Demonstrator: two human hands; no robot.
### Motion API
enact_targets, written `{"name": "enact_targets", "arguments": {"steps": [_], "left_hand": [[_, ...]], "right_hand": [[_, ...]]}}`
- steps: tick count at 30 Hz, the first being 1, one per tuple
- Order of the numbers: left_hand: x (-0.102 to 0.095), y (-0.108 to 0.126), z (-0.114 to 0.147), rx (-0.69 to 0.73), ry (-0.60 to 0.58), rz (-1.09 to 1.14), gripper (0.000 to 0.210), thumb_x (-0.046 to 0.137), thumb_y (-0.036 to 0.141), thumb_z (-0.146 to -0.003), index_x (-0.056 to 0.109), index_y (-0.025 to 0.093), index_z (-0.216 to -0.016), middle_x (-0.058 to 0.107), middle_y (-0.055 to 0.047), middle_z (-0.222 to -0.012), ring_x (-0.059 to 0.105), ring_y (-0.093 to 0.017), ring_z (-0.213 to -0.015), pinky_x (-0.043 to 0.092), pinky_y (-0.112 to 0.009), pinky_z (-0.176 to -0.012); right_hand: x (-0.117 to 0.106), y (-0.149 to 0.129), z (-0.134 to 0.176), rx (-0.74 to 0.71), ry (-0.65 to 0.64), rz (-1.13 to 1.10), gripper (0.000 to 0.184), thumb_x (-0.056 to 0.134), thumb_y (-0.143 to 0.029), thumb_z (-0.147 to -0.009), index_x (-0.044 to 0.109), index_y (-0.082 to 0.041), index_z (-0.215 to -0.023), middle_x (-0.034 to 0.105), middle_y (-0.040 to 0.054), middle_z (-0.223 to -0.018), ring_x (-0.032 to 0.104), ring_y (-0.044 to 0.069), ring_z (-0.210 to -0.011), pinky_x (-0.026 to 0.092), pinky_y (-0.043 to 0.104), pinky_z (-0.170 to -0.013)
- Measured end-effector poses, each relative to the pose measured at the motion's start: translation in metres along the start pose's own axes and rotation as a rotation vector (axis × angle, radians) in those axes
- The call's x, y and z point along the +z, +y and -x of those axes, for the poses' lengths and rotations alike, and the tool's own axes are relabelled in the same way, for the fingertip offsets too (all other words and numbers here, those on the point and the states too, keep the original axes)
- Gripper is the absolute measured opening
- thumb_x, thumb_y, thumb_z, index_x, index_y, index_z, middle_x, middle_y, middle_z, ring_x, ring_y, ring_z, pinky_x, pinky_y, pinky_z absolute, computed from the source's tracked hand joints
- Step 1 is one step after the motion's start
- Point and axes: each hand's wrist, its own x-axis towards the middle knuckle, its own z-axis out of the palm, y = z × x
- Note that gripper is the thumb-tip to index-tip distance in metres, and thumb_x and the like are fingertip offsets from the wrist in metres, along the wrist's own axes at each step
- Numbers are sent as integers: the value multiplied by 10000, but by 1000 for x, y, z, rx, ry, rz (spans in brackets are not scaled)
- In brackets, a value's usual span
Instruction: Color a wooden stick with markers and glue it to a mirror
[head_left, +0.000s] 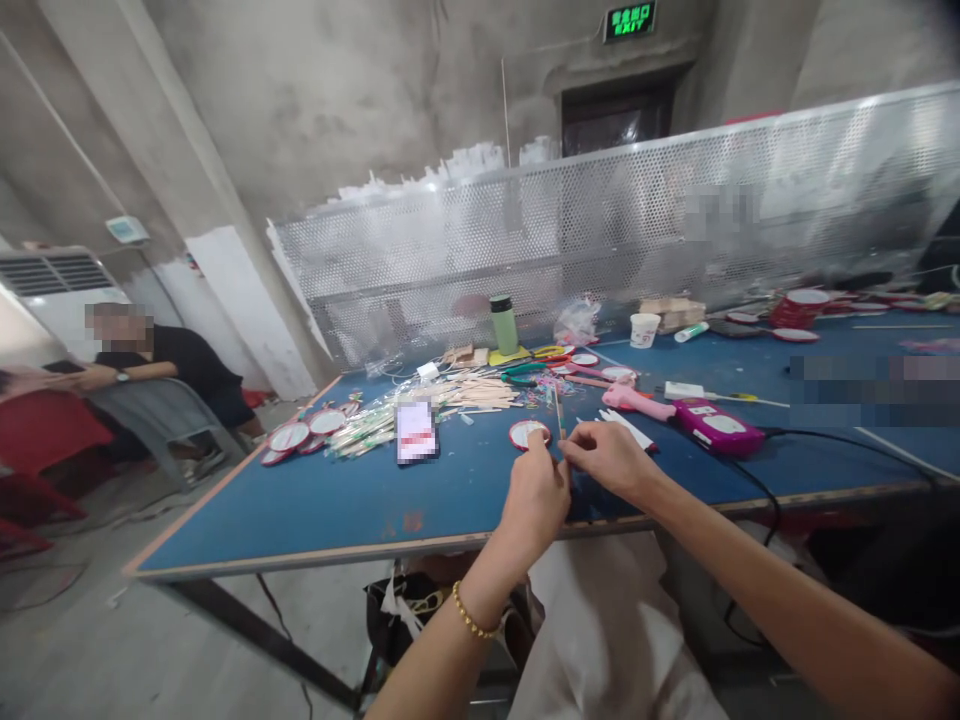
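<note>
A thin upright stick (559, 408) rises from between my two hands, close over the table's front part. My right hand (611, 460) pinches its lower part with thumb and fingertips. Right beside it, my left hand (536, 495) is closed, thumb on top; its fingertips meet the right ones, and what they hold is hidden. Just behind my left thumb is a round white disc with a red rim (523, 434), partly covered by the thumb. To the left lies a phone (417, 432) with a lit screen. White strips (628, 428) lie behind my right hand.
The blue table (300, 515) carries bundled sticks (390, 415), more red-rimmed discs (289, 436), pliers (523, 374), a green bottle (504, 325) and a paper cup (643, 330). A purple device with a cord (716, 428) lies right. A perforated metal panel (600, 220) stands behind. A person (187, 360) sits at left.
</note>
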Motion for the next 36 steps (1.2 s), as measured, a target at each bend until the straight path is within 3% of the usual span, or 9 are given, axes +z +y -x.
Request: {"name": "enact_targets", "arguments": {"steps": [3,4,8,15,21,25,31,36], "left_hand": [[-26,-1,0,8,13,-181,314,592,254,-931,565,152,-1227,764,-140,-945,724,-328,-959,511,-382,-807],[-36,-3,-2,21,25,-413,271,503,316,-989,576,183,-1214,763,-114,-989,724,-295,-968,517,-367,-817],[-63,-8,-23,78,6,-604,257,507,313,-988,628,150,-1146,690,-160,-1204,640,-309,-1150,483,-396,-942],[-46,-6,-63,223,-226,-760,491,708,460,-838,654,90,-1156,638,-227,-1286,586,-356,-1234,472,-403,-999],[-38,-8,-83,257,-351,-793,568,701,502,-819,623,146,-1254,643,-179,-1329,606,-349,-1230,489,-414,-991],[-43,-13,-86,267,-363,-803,590,675,453,-841,562,177,-1349,622,-158,-1381,575,-338,-1282,465,-428,-1028],[-67,-27,-80,244,-345,-855,535,712,424,-816,610,175,-1278,661,-172,-1312,618,-352,-1210,489,-435,-977],[-71,-18,-57,294,-222,-873,414,614,380,-921,605,128,-1250,609,-207,-1347,560,-353,-1262,439,-459,-1019]], "right_hand": [[-11,3,1,20,-7,67,325,517,-382,-802,631,-198,-560,687,28,-562,624,170,-584,422,264,-595],[-14,4,2,26,-12,92,326,524,-379,-801,631,-197,-554,687,30,-561,624,170,-581,417,263,-593],[-19,5,5,36,-48,196,320,549,-323,-793,615,-198,-505,688,37,-558,619,162,-574,395,258,-586],[-13,-1,0,34,-89,352,314,564,-285,-806,680,-177,-535,712,75,-597,621,172,-605,364,271,-598],[-19,-4,-1,66,-140,421,289,572,-276,-810,736,-158,-603,730,82,-636,646,171,-646,364,255,-588],[-18,-7,1,86,-180,465,281,564,-273,-816,761,-152,-657,749,89,-690,668,177,-700,371,248,-592],[-12,-15,0,103,-250,528,244,602,-309,-779,790,-155,-759,778,139,-803,721,251,-796,411,272,-604],[-11,-21,-6,64,-295,593,297,592,-318,-784,794,-131,-895,780,201,-900,741,311,-898,451,294,-634]]}}
